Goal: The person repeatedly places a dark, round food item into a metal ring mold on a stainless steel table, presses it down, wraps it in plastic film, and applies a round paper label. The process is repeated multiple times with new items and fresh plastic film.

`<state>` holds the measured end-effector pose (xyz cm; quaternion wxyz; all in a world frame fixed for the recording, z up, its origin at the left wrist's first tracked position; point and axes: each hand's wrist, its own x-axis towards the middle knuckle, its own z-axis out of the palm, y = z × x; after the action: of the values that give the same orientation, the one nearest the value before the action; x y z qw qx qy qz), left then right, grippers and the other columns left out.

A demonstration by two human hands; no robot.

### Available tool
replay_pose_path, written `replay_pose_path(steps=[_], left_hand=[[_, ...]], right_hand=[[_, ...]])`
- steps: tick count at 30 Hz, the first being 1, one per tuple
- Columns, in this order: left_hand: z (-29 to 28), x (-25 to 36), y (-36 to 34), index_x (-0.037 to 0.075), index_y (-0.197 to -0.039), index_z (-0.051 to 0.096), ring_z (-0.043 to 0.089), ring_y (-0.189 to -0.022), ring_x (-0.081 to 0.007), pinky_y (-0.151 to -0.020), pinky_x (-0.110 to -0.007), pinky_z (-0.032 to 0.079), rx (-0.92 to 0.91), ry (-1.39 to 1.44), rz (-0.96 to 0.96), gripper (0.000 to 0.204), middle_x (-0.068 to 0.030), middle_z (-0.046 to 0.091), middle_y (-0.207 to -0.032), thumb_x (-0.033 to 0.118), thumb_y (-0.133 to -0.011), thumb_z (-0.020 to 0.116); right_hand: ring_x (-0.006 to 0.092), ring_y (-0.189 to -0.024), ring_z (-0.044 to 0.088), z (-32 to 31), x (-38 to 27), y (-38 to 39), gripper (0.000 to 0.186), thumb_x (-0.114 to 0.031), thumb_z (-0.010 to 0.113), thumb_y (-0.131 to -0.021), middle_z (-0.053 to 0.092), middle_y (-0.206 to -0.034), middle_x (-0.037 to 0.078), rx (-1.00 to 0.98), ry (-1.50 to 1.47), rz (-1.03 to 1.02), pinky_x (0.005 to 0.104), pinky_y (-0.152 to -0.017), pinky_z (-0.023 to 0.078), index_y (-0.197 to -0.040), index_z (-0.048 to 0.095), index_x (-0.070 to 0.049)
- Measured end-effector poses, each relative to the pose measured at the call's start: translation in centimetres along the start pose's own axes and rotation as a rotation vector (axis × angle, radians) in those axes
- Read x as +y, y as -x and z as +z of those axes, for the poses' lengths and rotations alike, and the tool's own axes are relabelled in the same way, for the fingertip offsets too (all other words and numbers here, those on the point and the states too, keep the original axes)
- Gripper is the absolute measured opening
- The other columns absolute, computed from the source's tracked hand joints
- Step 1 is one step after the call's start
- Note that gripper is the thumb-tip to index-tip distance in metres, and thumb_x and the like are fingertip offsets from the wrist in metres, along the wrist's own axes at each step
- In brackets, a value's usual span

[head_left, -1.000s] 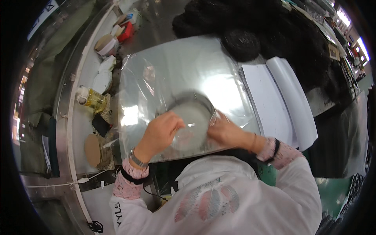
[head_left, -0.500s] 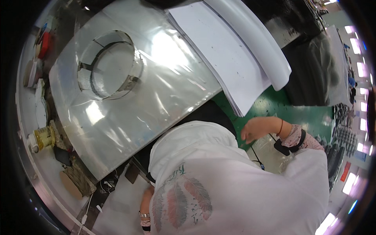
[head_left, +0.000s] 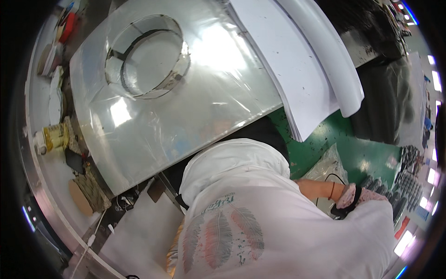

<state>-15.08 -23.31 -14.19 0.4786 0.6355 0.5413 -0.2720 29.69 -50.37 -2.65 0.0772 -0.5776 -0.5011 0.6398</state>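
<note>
My right hand (head_left: pixel 310 187) is down beside my body, by the side of my white shirt (head_left: pixel 223 200). The shirt hides its fingers, so I cannot see whether they hold anything. A patterned pink cuff (head_left: pixel 348 196) and a thin cord show at that wrist. My left hand is out of view. In front of me, a table (head_left: pixel 200 102) has a shiny surface covered in clear film. A ring-shaped band, clear with dark patches (head_left: pixel 121 56), lies on it toward the far left. Neither hand shows on the table.
White sheets (head_left: pixel 288 60) with a rolled edge overhang the table's right side above a green floor (head_left: pixel 309 160). A clear plastic bag (head_left: pixel 325 167) lies beyond my right hand. A yellow bottle (head_left: pixel 55 138) and a cord spool (head_left: pixel 88 194) line the left. Dark wrapped stacks (head_left: pixel 383 100) stand right.
My right hand has dropped back against my side, its fingers now behind the shirt. My left wrist has gone out of sight. The view has shifted, so the table sits higher and further right.
</note>
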Motion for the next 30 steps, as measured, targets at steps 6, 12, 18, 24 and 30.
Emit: replay_pose_path(steps=[6, 12, 18, 24, 30], left_hand=[[1.3, 0.1, 0.3, -0.001, -0.106, 0.068, 0.068, -0.076, -0.0293, -0.071, -0.036, 0.053, -0.01, -0.009, -0.003, 0.02, -0.0167, 0.071, -0.091, 0.017, -0.102, 0.062], [2.2, 0.2, 0.6, -0.001, -0.106, 0.068, 0.068, -0.076, -0.0319, -0.072, -0.038, 0.054, -0.028, -0.018, -0.014, 0.021, -0.0179, 0.072, -0.091, 0.018, -0.101, 0.062], [2.6, 0.2, 0.5, -0.001, -0.106, 0.069, 0.068, -0.077, -0.0344, -0.072, -0.039, 0.054, -0.047, -0.035, 0.002, 0.023, -0.019, 0.072, -0.091, 0.02, -0.1, 0.063], [2.3, -0.2, 4.1, -0.001, -0.106, 0.069, 0.069, -0.078, -0.037, -0.073, -0.04, 0.055, -0.118, -0.096, 0.091, 0.024, -0.0201, 0.072, -0.091, 0.021, -0.099, 0.063], [-8.8, 3.2, 12.9, -0.001, -0.106, 0.07, 0.069, -0.079, -0.0395, -0.074, -0.042, 0.055, -0.251, -0.194, 0.498, 0.025, -0.0212, 0.073, -0.092, 0.022, -0.098, 0.064]], right_hand=[[0.0468, -0.118, 0.061, 1.4, 1.1, 0.3, 0.067, -0.028, 0.073, -0.089, 0.059, -0.134, 0.032, -0.048, -0.117, 0.122, 0.0457, -0.103, 0.05, -0.146, 0.051, -0.002], [0.0268, -0.14, 0.051, 0.2, 0.3, -0.2, 0.066, -0.026, 0.076, -0.093, 0.056, -0.152, 0.017, -0.086, -0.488, 0.147, 0.039, -0.118, 0.039, -0.149, 0.052, -0.001], [0.0265, -0.139, 0.051, 2.3, 4.0, -1.0, 0.06, -0.024, 0.07, -0.098, 0.055, -0.153, 0.019, -0.071, -0.655, -0.131, 0.0378, -0.116, 0.04, -0.149, 0.049, 0.001], [0.024, -0.126, 0.059, 1.8, 3.0, 0.8, 0.051, -0.025, 0.07, -0.097, 0.062, -0.142, 0.016, -0.141, -0.577, 0.01, 0.0374, -0.106, 0.047, -0.14, 0.058, -0.001], [0.0216, -0.112, 0.068, -1.3, 6.2, -1.9, 0.042, -0.026, 0.071, -0.097, 0.07, -0.131, 0.013, -0.502, -0.582, 0.096, 0.037, -0.096, 0.053, -0.13, 0.066, -0.002]])
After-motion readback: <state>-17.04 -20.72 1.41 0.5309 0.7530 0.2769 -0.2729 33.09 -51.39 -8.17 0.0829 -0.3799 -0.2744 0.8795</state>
